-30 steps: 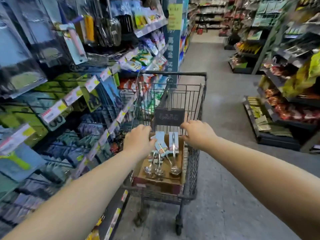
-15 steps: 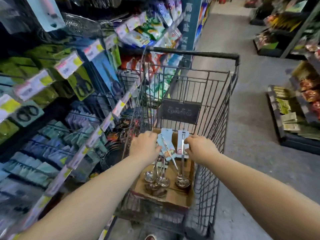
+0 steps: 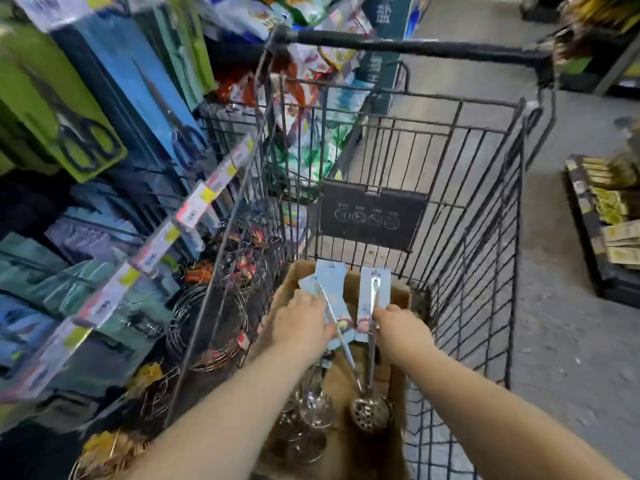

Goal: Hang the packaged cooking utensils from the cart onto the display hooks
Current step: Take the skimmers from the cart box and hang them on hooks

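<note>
one cart, one box, one skimmer, two hands.

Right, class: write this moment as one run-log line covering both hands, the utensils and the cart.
stage: pick-up | left hand: on carded utensils, grip unclear | right hand: pinches skimmer | location: cardboard box in cart

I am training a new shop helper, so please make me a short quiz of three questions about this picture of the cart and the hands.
1. True or false: the left hand and the right hand both touch the packaged utensils.
2. What holds the utensils inside the cart? A) a plastic bag B) a cardboard box C) a bucket
3. On which side of the person, their own, are the price tags?
Key: 1 true; 2 B; 3 the left.
</note>
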`<state>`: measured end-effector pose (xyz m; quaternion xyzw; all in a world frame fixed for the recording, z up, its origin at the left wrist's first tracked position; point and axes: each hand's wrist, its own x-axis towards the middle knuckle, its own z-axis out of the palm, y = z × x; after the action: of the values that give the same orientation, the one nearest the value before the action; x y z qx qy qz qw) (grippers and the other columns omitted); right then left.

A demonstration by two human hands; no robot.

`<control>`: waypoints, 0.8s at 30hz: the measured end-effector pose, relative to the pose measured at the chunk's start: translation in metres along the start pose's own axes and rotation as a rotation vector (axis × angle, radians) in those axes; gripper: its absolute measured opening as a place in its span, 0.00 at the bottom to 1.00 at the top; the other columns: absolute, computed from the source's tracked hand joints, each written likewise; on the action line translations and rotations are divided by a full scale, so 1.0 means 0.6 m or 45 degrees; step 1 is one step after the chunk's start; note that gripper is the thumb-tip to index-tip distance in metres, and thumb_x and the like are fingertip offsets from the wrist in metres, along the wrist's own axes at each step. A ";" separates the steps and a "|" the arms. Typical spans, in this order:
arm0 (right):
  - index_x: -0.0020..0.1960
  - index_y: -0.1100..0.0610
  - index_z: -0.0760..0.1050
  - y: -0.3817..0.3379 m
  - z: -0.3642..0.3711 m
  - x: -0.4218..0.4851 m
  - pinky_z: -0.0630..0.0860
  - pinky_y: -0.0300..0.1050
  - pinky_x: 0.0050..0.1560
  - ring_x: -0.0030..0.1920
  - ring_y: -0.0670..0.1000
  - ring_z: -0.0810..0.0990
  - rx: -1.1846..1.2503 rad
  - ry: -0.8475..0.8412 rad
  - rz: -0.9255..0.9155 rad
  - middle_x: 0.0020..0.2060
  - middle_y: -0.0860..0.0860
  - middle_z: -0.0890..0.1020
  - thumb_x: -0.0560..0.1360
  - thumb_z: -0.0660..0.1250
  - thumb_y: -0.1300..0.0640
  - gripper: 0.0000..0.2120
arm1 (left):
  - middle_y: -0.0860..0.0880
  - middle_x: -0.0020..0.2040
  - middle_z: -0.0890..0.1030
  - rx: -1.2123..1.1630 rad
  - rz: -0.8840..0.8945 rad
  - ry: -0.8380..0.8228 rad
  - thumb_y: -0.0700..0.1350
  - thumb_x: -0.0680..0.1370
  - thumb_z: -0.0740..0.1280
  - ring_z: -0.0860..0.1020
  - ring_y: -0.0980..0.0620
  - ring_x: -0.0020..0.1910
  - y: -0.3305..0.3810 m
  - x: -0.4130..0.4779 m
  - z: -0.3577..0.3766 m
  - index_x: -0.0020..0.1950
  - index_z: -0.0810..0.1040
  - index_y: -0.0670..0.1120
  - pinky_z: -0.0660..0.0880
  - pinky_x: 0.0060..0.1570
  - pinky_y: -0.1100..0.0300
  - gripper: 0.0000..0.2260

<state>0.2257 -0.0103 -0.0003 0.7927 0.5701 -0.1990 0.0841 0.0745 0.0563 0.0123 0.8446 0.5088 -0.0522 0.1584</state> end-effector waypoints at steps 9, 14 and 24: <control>0.66 0.51 0.70 0.012 0.132 0.093 0.76 0.50 0.54 0.58 0.59 0.78 0.296 -0.062 0.189 0.61 0.55 0.76 0.77 0.53 0.65 0.21 | 0.46 0.64 0.73 0.023 -0.075 -0.333 0.54 0.77 0.61 0.72 0.43 0.63 0.000 0.062 0.166 0.65 0.71 0.50 0.72 0.59 0.49 0.18; 0.65 0.58 0.71 0.022 0.173 0.117 0.76 0.49 0.54 0.58 0.58 0.78 0.376 -0.114 0.391 0.58 0.56 0.78 0.78 0.53 0.63 0.17 | 0.47 0.63 0.75 -0.191 -0.161 -0.347 0.55 0.75 0.63 0.74 0.42 0.61 -0.002 0.077 0.234 0.67 0.66 0.52 0.72 0.55 0.51 0.21; 0.63 0.58 0.68 0.023 0.212 0.136 0.75 0.50 0.56 0.58 0.60 0.77 0.677 -0.146 0.583 0.58 0.57 0.78 0.76 0.58 0.59 0.16 | 0.45 0.54 0.82 -0.720 -0.558 -0.362 0.51 0.73 0.67 0.77 0.43 0.56 0.030 0.100 0.303 0.53 0.80 0.47 0.74 0.51 0.57 0.12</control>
<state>0.2331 0.0101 -0.1503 0.8817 0.3000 -0.3606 -0.0510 0.1320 0.0408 -0.1705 0.6230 0.6445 -0.0589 0.4393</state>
